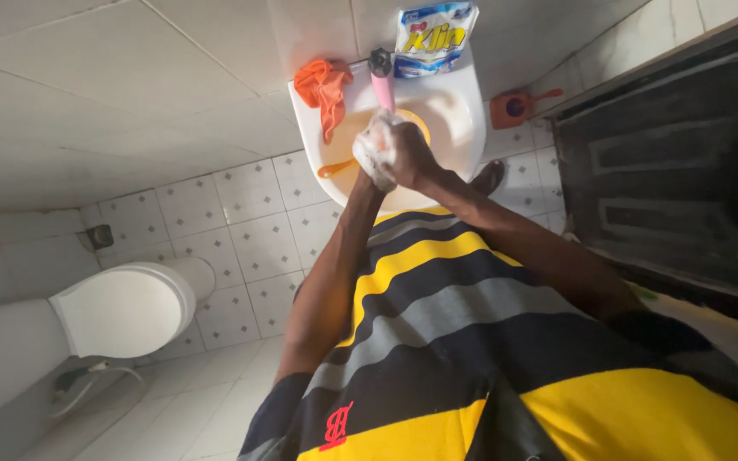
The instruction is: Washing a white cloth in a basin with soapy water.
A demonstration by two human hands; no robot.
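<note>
Mid-wash: left hand [375, 158] and right hand [407, 154] pressed together over sink [463, 128], squeezing soapy white cloth [379, 141]. Orange rag [325, 90] just left of hands, detergent packet [433, 36] beyond them. Suds remain; rinsing apparently not yet done.

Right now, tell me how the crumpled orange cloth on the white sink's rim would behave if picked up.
The crumpled orange cloth drapes over the white sink's rim, so it is probably floppy and light. Hanging into the basin, it may be damp and cling somewhat. It looks unlikely to roll or break.
</note>
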